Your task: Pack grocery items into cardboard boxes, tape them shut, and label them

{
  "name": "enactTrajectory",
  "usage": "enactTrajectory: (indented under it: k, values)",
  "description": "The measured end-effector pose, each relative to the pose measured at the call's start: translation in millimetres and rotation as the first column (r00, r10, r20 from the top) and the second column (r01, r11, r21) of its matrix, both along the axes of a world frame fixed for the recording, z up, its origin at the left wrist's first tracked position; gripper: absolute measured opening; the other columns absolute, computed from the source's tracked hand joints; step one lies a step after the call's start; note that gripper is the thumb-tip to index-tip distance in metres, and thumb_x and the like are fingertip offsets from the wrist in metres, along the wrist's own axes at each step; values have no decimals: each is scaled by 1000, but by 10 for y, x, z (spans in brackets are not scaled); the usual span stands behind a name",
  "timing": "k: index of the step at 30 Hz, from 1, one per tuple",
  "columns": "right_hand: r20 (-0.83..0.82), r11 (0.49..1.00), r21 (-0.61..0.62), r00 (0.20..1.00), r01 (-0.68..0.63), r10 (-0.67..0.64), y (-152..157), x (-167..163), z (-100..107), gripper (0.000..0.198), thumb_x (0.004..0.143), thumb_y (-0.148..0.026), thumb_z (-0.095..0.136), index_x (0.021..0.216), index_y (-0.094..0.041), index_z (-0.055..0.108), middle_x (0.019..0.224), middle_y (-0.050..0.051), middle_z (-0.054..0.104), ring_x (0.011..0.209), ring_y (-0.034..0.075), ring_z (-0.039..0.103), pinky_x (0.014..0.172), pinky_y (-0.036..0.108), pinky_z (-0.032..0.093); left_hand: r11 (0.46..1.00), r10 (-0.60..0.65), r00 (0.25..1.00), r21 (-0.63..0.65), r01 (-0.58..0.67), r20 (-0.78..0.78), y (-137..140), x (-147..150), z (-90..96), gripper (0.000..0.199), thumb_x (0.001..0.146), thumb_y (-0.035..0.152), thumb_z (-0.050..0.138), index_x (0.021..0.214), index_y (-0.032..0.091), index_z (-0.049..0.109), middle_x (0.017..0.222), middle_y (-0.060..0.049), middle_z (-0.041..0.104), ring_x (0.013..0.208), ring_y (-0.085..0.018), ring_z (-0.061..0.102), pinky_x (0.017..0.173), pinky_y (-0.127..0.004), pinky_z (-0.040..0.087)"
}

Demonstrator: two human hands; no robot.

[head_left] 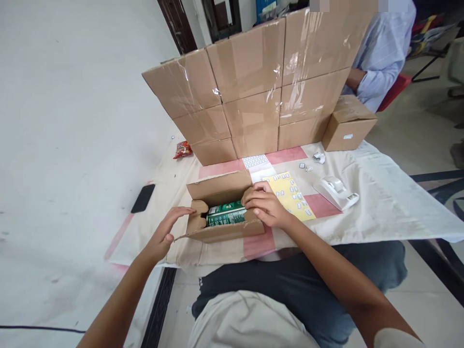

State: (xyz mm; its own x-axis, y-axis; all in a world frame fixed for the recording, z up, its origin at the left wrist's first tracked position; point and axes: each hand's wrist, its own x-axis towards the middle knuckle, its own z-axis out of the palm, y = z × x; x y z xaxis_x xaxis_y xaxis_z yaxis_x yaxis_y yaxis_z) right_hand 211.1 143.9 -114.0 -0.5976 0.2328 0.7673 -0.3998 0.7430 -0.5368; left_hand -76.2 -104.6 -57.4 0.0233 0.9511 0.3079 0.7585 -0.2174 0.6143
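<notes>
An open cardboard box (221,235) sits on the cloth near the table's front edge, its long flaps raised. Lying inside is a green printed package (226,215), its right end hidden. My left hand (168,232) is at the box's left end, fingers stretched and tips touching the small end flap, thumb apart. At the right end, my right hand (266,205) has its fingers bent over the end flap, gripping it.
A taped cardboard panel (250,87) stands behind. A closed box (348,125), tape dispenser (337,192) and yellow sticker sheet (293,195) are to the right. A phone (143,198) and red packet (183,150) lie left. Another person's sleeve (386,53) shows behind the panel.
</notes>
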Motion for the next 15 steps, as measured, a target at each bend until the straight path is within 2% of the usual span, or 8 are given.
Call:
enactTrajectory:
  k: [2,5,6,8,10,12,14,15]
  values:
    - [47,998,48,998,-39,37,30,-44,-13,31,104,-36,43,95,-25,71,98,5,74,100,24,61,105,51,36,999,-16,999,51,14,50,-46,3,-115,87,88,87,20,140,26,55,134,-14,61,130,-34,49,115,-50,35]
    - [26,990,-135,999,46,-43,7,-113,-68,32,104,-41,45,108,-26,73,119,7,71,118,26,60,111,51,36,990,125,985,49,-132,121,-21,62,-229,70,94,78,37,132,25,61,124,-13,64,123,-32,54,109,-48,43]
    - [22,965,-243,996,94,-91,-19,-136,-90,32,102,-44,49,118,-28,71,131,8,66,128,27,56,114,50,36,978,199,970,41,-207,141,11,95,-257,60,96,71,43,130,24,62,122,-13,63,119,-30,57,106,-47,45]
    - [27,865,-480,988,145,-150,-87,-179,-124,46,98,-49,56,140,-31,60,151,9,53,141,27,47,117,48,37,940,325,928,48,-339,181,99,172,-309,47,99,57,50,131,24,60,125,-12,61,114,-26,59,103,-45,49]
    - [25,757,-644,993,107,-119,-161,-213,-137,60,97,-51,58,153,-33,46,158,7,48,145,25,46,121,46,36,908,390,888,58,-415,243,198,245,-367,52,98,53,53,142,26,52,138,-14,54,120,-26,56,104,-46,49]
    - [-18,699,-714,996,48,-88,-232,-239,-132,62,99,-50,56,157,-34,40,158,6,50,146,23,47,124,44,33,888,413,841,50,-457,349,283,289,-430,65,96,54,57,153,29,38,156,-15,40,134,-28,50,107,-48,49]
    - [-73,681,-732,991,23,-111,-296,-256,-126,61,99,-47,57,157,-34,41,160,4,49,148,22,46,127,44,31,882,409,789,25,-471,458,337,289,-490,79,92,56,61,158,31,26,165,-16,29,144,-31,43,110,-51,47]
    - [-90,674,-738,987,22,-131,-324,-263,-127,59,99,-46,57,156,-35,42,162,3,46,148,22,45,127,44,30,884,399,771,16,-467,496,353,274,-514,84,90,56,64,159,32,23,166,-17,29,147,-32,42,112,-52,46]
